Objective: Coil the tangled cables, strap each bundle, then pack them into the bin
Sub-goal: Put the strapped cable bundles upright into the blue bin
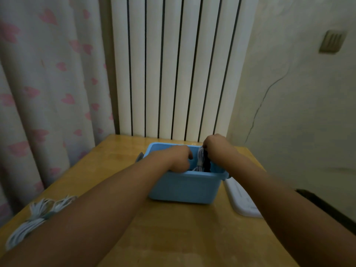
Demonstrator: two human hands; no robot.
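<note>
Over the blue bin point(185, 186), the right hand point(216, 149) is pinching a white-and-black cable bundle point(202, 160) while the left hand point(180, 160) is reaching inside, grip hidden. Cramming could be loosening the coil, and another white bundle point(38, 212) is waiting near the table point(173, 237) edge.

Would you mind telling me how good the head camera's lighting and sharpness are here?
Head view: dim and warm-tinted; wide-angle bending at the edges; soft blur on the wall plate; the blue bin is readable, but its interior, around the cable bundle, is too dark to read.
</note>
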